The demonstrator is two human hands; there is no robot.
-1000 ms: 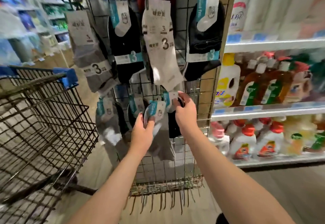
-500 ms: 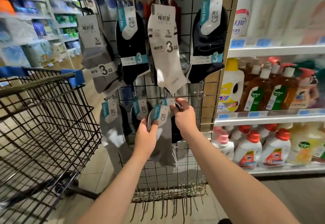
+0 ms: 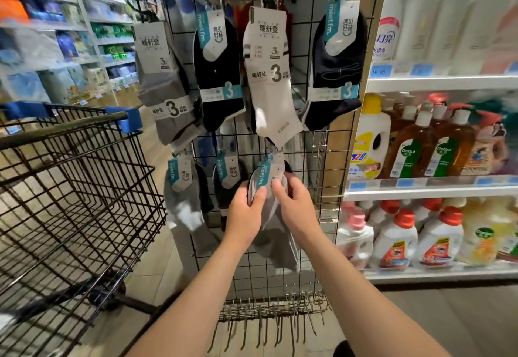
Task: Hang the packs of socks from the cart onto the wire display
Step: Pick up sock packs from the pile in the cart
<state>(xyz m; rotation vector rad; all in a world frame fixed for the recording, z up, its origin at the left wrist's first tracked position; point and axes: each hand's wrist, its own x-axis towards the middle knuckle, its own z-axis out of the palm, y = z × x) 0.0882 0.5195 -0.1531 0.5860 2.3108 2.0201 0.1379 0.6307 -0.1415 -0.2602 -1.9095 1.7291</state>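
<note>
Left hand (image 3: 244, 212): thumb on the front and fingers curled behind the left edge of a grey sock pack (image 3: 276, 241), clamped just below its teal-and-white header card (image 3: 265, 175). Right hand (image 3: 294, 208): thumb pressed on the card's lower right, fingers wrapped behind the pack; likewise clamped. Both hands hold the same pack, side by side, thumbs almost touching.

Position of the pack: against the wire display (image 3: 316, 261), lower row, third from the left, directly under the white sock pack (image 3: 272, 84). The socks hang below the hands, toes trailing down and right. The card's top edge sits at a peg; whether the card is on it cannot be told.

Lower row, left of the held pack: a dark sock pack (image 3: 227, 181) just beside the left hand, then a grey-and-white pack (image 3: 185, 205). Upper row, left to right: grey three-pair pack (image 3: 168, 90), black pack (image 3: 218, 79), the white pack, navy pack (image 3: 336, 73). A bare hook (image 3: 321, 147) projects from the grid to the right of the held pack. A cluster of spare hooks (image 3: 269, 311) hangs along the grid's bottom edge.

The black wire cart (image 3: 70, 188), with blue handle ends, stands just left of the display. Right of the display, white shelving (image 3: 437, 83) carries Dettol bottles (image 3: 406, 154) and red-capped detergent bottles (image 3: 395, 238).
</note>
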